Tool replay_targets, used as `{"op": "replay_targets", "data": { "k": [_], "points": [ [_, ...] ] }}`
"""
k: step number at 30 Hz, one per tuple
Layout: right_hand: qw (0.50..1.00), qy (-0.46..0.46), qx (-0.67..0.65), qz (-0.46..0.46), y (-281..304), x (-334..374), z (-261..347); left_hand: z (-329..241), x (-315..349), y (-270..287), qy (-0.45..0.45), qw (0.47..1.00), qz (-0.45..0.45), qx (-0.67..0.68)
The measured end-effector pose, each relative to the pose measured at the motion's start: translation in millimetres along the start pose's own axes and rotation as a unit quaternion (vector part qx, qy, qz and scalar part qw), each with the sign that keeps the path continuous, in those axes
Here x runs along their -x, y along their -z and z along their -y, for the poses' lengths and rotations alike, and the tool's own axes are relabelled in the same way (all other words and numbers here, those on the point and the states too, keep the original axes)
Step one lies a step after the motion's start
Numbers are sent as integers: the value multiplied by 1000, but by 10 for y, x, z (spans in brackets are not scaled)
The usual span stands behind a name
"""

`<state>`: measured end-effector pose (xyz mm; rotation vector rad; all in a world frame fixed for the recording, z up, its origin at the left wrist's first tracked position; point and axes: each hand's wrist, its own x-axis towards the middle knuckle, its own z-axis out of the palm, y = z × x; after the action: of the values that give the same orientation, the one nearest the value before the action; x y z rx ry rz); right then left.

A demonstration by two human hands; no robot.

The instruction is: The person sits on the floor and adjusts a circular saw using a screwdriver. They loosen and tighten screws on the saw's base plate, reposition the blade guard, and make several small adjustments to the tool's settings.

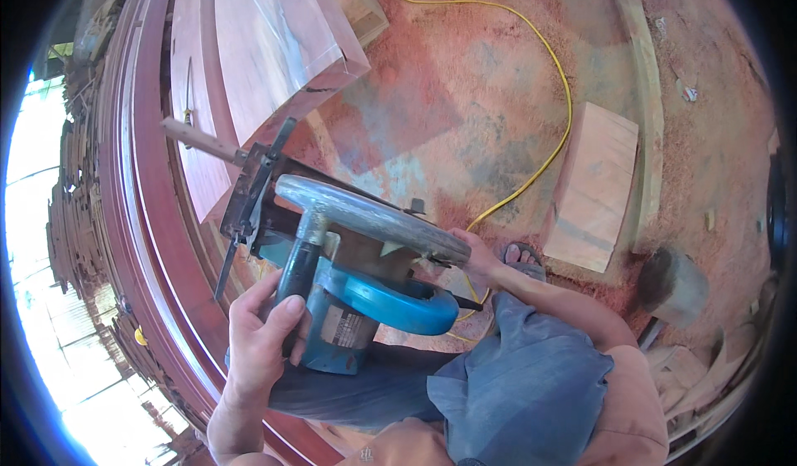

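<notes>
The circular saw (pixel 374 215), blue and grey, was near the middle of the view, slightly toward 8 o'clock. At 8 o'clock, the left hand (pixel 259 329) was wrapped around its dark front handle (pixel 300 260). The right hand (pixel 475 260), at 4 o'clock, was at the saw's rear; its fingers were hidden, so I could not tell its grasp. A wooden block (pixel 591 188) lay at 3 o'clock, and a yellow cord (pixel 571 113) curved at 2 o'clock.

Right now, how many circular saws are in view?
1: the blue circular saw, between the left hand on its black handle and the partly hidden right hand.
</notes>
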<state>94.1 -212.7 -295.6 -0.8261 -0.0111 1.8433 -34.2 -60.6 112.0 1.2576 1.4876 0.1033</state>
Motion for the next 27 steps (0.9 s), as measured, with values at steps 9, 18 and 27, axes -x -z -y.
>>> {"op": "replay_targets", "data": {
  "k": [9,18,27],
  "points": [
    [994,-80,-59,47,-135,-134,7,69,23,10,-23,996,-60,67],
    [975,-168,-147,14,-163,-134,388,130,88,65,-52,998,-40,-6],
    [998,-55,35,-4,6,-86,415,147,63,-7,-109,993,-19,-39]
  ]
}}
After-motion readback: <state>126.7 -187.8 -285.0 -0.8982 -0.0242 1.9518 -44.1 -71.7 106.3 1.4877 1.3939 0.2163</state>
